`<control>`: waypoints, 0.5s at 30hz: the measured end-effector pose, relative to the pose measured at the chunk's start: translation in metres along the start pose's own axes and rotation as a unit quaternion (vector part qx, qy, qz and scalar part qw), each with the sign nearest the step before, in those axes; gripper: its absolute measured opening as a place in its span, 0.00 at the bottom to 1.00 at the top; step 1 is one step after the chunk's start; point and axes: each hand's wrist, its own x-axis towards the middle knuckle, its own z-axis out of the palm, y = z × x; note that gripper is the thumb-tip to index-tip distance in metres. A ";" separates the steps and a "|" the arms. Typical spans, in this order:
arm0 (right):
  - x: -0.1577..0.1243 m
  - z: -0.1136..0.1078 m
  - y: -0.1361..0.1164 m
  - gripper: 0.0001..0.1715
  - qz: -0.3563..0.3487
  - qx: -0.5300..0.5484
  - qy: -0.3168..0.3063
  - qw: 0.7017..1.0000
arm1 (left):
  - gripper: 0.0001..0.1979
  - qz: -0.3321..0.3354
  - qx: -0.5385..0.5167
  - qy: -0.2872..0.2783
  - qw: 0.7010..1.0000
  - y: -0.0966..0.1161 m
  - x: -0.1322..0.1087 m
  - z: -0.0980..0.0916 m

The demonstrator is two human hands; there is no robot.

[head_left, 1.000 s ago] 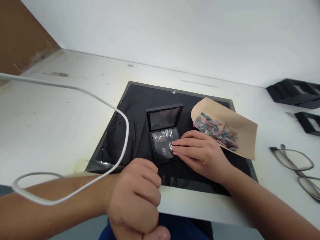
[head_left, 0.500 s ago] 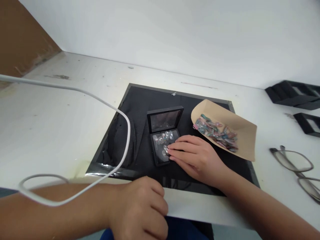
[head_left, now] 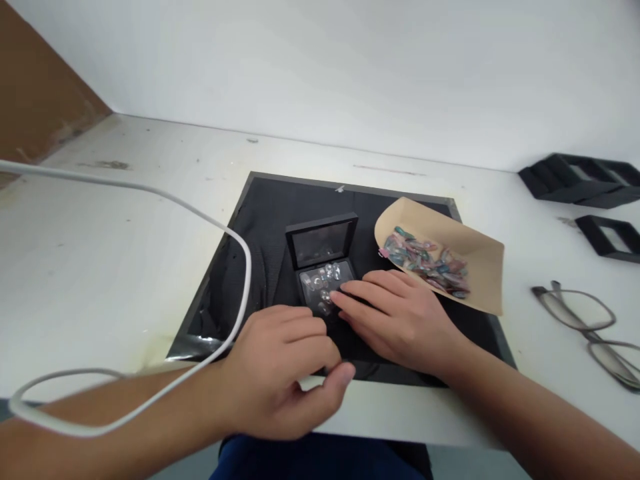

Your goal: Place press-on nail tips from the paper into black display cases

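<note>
A small black display box stands open on a black mat, its lid upright and several clear stones lying on its base. My right hand lies flat over the box's right side, fingers stretched out and fingertips at the stones. My left hand hovers at the box's near edge with curled fingers, thumb out; nothing shows in it. A tan paper sheet holding several coloured stones sits right of the box.
A white cable loops over the mat's left side and my left forearm. Eyeglasses lie at the right. Black box frames rest at the far right. The white table's front edge runs below my hands.
My left hand moved forward from the table's front edge onto the mat, up to the box, and its fist loosened. My right hand's fingertips shifted slightly left across the stones.
</note>
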 end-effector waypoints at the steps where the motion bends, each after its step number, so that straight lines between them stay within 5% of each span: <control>1: 0.000 -0.006 0.002 0.14 -0.004 -0.035 0.014 0.999 | 0.07 0.010 -0.008 -0.007 1.000 0.000 0.001 -0.001; 4: -0.008 -0.029 0.019 0.13 0.055 -0.098 0.080 0.990 | 0.03 0.057 -0.048 -0.038 0.997 0.000 0.002 -0.001; 8: -0.036 -0.061 0.064 0.14 0.334 -0.137 0.107 0.926 | 0.09 0.113 -0.067 -0.092 0.987 -0.001 0.000 0.001; 12: -0.063 -0.078 0.100 0.15 0.437 -0.020 -0.044 0.898 | 0.14 0.147 -0.073 -0.120 0.979 -0.002 0.000 -0.001; 15: -0.065 -0.078 0.105 0.16 0.436 0.018 -0.134 0.890 | 0.11 0.155 -0.059 -0.111 0.980 -0.002 0.000 -0.005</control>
